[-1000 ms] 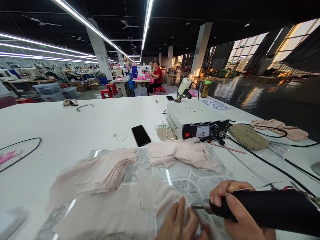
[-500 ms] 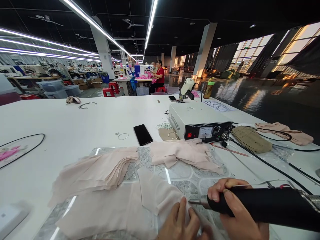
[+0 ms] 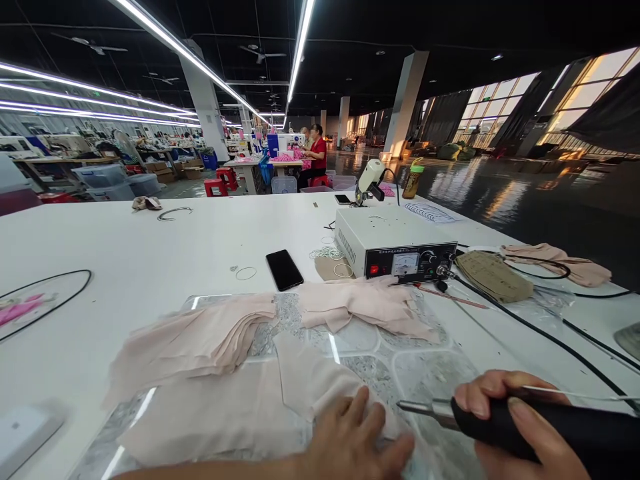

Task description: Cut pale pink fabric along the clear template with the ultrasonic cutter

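Observation:
My right hand (image 3: 515, 427) is closed around a black hand-held tool (image 3: 540, 430) with a thin metal tip that points left, just above the glass plate (image 3: 415, 373). A black cable runs from the tool to the white control box (image 3: 395, 250). My left hand (image 3: 355, 443) lies flat, fingers spread, on a pale pink fabric piece (image 3: 300, 390) at the near edge. The tool tip hangs a short way right of my left fingers. Two more stacks of pink fabric (image 3: 200, 337) (image 3: 365, 303) lie further back on the plate.
A black phone (image 3: 284, 269) and thin wire rings lie behind the fabric on the white table (image 3: 150, 253). A tan pouch (image 3: 493, 275), pink cloth and black cables sit at the right. A person in red works at a far table.
My right hand has pulled the tool to the right, away from the fabric. My left hand has flattened and shifted slightly left on the pink piece.

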Available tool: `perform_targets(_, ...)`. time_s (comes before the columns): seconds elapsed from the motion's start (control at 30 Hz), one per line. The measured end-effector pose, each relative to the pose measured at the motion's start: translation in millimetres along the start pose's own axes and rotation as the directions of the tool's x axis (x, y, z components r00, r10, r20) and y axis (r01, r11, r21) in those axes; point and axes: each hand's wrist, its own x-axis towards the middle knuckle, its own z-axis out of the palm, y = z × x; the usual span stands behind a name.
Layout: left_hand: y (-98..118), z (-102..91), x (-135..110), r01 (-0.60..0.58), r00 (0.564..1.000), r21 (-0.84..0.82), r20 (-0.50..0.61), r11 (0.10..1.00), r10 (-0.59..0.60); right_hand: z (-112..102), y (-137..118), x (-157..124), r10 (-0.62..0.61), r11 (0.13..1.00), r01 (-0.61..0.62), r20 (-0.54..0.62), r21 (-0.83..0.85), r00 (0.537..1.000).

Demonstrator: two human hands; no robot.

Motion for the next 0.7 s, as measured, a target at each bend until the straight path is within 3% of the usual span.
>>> perform_targets(0.07,-14.6,-17.1,11.9,0.078,0.968,-0.117,0.248,0.99,-0.047,-14.0,-5.3,-4.3,0.013,0.999,-0.014,0.016,0.04,1.0)
perform_targets(0.13,-30.4,-31.5,27.2,0.16,0.867,-0.123,0.491,0.98,-0.08,-25.1,-8.6,-8.7,0.029,0.999,-0.031,0.046,0.041,0.999)
perform_targets(0.2,-43.3,-38.8,41.9,0.244,0.743,-0.12,0.661,0.962,-0.106,-30.3,-10.6,-12.4,0.043,0.999,-0.044,0.084,0.01,0.996)
perform_targets(0.33,-55.7,-34.6,59.8,0.29,0.661,-0.115,0.742,0.95,-0.111,-20.0,-10.9,-12.9,0.042,0.998,-0.031,0.172,-0.062,0.984)
perform_targets(0.53,-63.6,-22.2,68.2,0.443,0.542,-0.035,0.807,0.896,-0.236,11.4,-3.0,5.5,-0.11,0.994,0.11,-0.062,-0.002,0.992)
perform_targets(0.63,-63.8,-26.6,70.3,0.478,0.529,-0.016,0.803,0.878,-0.273,10.7,-3.0,11.3,-0.122,0.992,0.126,-0.129,0.021,0.984)
perform_targets(0.7,-62.9,-33.4,70.7,0.457,0.557,-0.061,0.797,0.887,-0.232,4.0,-6.7,8.8,-0.112,0.992,0.121,-0.169,0.043,0.979)
